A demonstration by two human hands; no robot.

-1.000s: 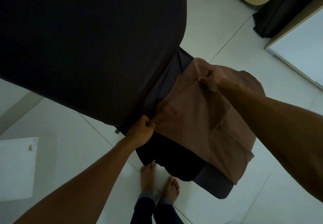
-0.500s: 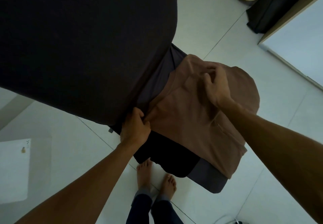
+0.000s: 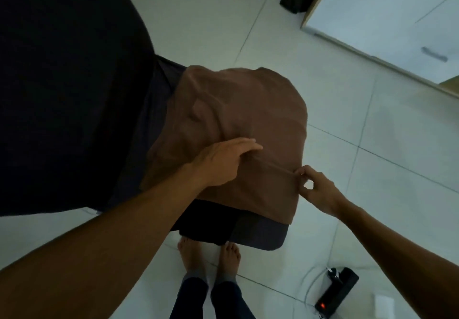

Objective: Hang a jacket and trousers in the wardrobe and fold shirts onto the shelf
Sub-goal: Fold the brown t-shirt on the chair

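Head view: left hand (image 3: 219, 163) presses flat (fingers straight) on brown shirt (image 3: 238, 129) mid-frame; right hand (image 3: 316, 188) pinches its edge.

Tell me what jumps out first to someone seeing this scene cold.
The brown shirt spread over the corner of a dark bed at centre draws the eye. The left hand lies flat on it, while the right hand pinches its right edge. Bare feet stand on the white tiled floor below, and a black device with a red light sits at lower right.
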